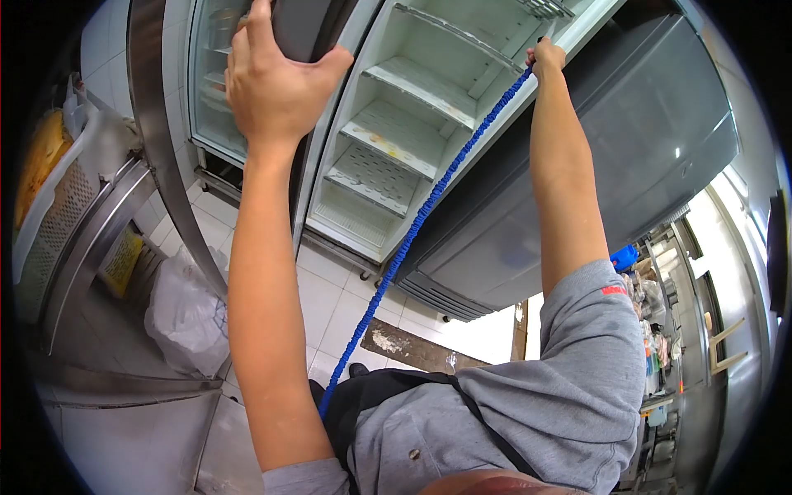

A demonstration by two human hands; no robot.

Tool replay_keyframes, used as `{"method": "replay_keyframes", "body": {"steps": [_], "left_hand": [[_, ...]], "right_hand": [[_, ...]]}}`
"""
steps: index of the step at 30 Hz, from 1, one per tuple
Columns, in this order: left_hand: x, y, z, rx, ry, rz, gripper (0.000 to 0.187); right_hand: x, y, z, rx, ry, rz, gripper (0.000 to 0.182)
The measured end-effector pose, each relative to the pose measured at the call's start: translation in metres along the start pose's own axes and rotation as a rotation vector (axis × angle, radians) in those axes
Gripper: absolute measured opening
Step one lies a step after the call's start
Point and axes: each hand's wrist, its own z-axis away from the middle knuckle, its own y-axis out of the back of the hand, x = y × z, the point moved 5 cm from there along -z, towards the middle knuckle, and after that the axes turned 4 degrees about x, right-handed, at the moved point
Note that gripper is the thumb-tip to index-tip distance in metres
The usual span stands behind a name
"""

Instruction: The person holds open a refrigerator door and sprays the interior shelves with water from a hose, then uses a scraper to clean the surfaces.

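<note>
A: Hands first. What is held, and why so?

B: One blue hose [414, 231], ribbed, is gripped in the right hand [546, 58] beside the upper right edge of the open cabinet [341, 241]. It is held near its upper end, presumably so that this end can be directed. A small dark tip shows above the fist; its kind cannot be told.

A: And the left?

B: The left hand [276, 87] is set against one dark panel [307, 31], left of the cabinet's upper part. Thumb and fingers are spread to either side of it; the panel is perhaps being steadied. How firmly it is grasped cannot be told.

A: The hose's course?

B: It is strung slantwise before the cabinet, down to the dark apron [388, 392]. Its lower end is hidden. Some tension is suggested by the straight line.

A: Counts?

B: One cabinet. Three shelves [421, 89] are counted below a single crossbar [458, 37], the lowest pierced with holes; stains are noted on the middle one. Right of the cabinet, one grey metal casing [577, 157]. Well to its left, one white bag [188, 301] and one perforated bin [66, 186].
</note>
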Motion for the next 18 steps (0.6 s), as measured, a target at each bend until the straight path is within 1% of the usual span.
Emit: {"method": "replay_keyframes", "body": {"steps": [5, 7, 14, 16, 18], "left_hand": [[0.003, 0.001, 0.000, 0.014, -0.026, -0.027, 0.080], [0.003, 0.001, 0.000, -0.018, 0.010, -0.015, 0.080], [0.004, 0.002, 0.000, -0.001, -0.016, -0.010, 0.080], [0.002, 0.001, 0.001, -0.044, 0.041, -0.001, 0.080], [0.001, 0.001, 0.001, -0.028, 0.014, -0.010, 0.080]], "right_hand": [[-0.006, 0.002, 0.000, 0.008, -0.009, -0.015, 0.040], [-0.008, 0.004, 0.002, 0.012, -0.006, -0.017, 0.040], [-0.011, 0.010, 0.006, 0.026, -0.011, -0.024, 0.042], [-0.009, 0.011, 0.005, 0.026, -0.017, -0.025, 0.042], [-0.009, 0.011, 0.004, 0.023, -0.022, -0.025, 0.042]]}}
